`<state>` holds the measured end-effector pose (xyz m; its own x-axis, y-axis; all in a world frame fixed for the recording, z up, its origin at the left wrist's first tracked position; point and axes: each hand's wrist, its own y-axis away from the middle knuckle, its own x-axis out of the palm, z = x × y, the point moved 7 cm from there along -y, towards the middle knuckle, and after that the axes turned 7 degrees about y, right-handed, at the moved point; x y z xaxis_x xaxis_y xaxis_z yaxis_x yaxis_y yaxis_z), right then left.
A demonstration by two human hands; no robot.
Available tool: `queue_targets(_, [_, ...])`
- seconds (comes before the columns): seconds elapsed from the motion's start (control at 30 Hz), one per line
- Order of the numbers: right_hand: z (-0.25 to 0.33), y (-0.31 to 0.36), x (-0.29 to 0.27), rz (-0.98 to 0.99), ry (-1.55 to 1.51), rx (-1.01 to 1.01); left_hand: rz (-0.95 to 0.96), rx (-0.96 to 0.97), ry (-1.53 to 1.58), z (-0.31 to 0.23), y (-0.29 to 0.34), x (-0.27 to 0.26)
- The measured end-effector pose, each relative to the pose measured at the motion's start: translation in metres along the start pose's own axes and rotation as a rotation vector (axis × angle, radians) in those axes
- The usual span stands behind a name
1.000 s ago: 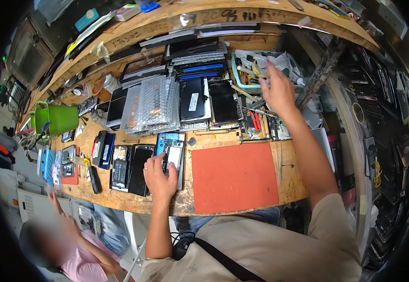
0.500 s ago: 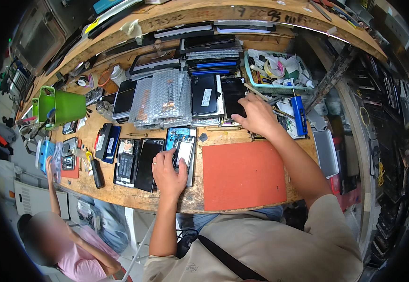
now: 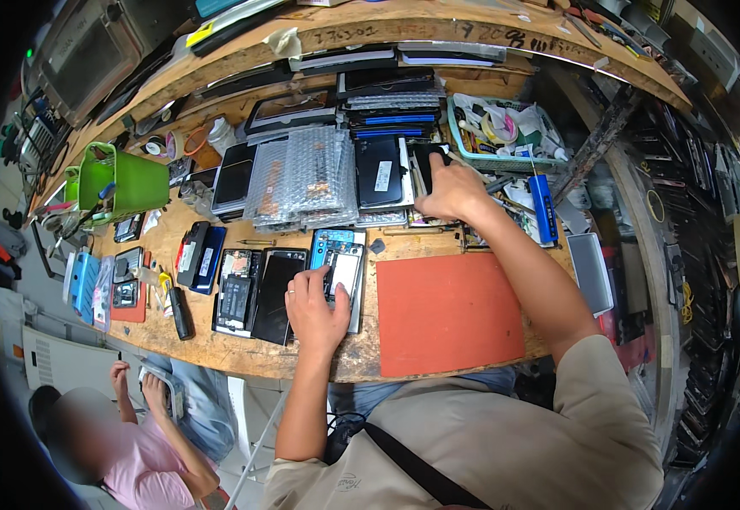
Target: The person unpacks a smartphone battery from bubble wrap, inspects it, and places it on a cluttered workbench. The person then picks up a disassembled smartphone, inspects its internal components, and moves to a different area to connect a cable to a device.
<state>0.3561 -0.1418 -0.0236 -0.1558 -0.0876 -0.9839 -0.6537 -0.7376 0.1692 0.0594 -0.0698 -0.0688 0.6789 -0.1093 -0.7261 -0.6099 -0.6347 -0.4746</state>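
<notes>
My left hand [image 3: 316, 310] lies with spread, slightly bent fingers over the lower part of an opened phone [image 3: 336, 242] with blue and white inner parts. To its left are a dark screen panel [image 3: 280, 297] and another opened phone [image 3: 236, 293] showing its black battery. My right hand [image 3: 453, 191] reaches to the back of the bench, its thumb and fingers around a black phone screen [image 3: 428, 159]; the hand hides the lower part. Next to it lies a black phone with a white label [image 3: 378, 174].
An orange-red mat [image 3: 451, 314] lies in front of me. Bubble-wrapped packs [image 3: 306, 178], a teal basket [image 3: 510, 157] of supplies and a blue screwdriver-like tool [image 3: 543, 208] stand behind. A green bin [image 3: 123, 178] is at left; a co-worker in a pink shirt [image 3: 145, 459] sits lower left.
My right thumb and fingers have closed around the black screen, which now looks tilted. My left hand stays on the opened phone. The co-worker's hand has left the bench edge.
</notes>
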Motion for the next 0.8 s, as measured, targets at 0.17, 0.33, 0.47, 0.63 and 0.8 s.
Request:
queue_targets(0.17, [-0.033,0.0,-0.007,-0.281,-0.159,-0.018,-0.19,0.087,0.125,-0.024,-0.005,-0.023])
queue_targets(0.33, [-0.072,0.013,-0.011,-0.532,-0.266,0.017,-0.035,0.201,0.44,-0.079,-0.036,-0.021])
queue_targets(0.47, [-0.081,0.035,-0.011,-0.552,-0.921,-0.17,0.199,-0.142,0.923,-0.075,-0.069,0.047])
queue_targets(0.63, [-0.058,0.061,0.029,-0.135,-1.586,-0.429,0.354,-0.46,1.592,-0.104,-0.085,0.11])
queue_targets(0.8, [-0.058,0.081,0.073,-0.113,-1.51,-0.396,0.276,-0.28,1.358,-0.104,-0.058,0.141])
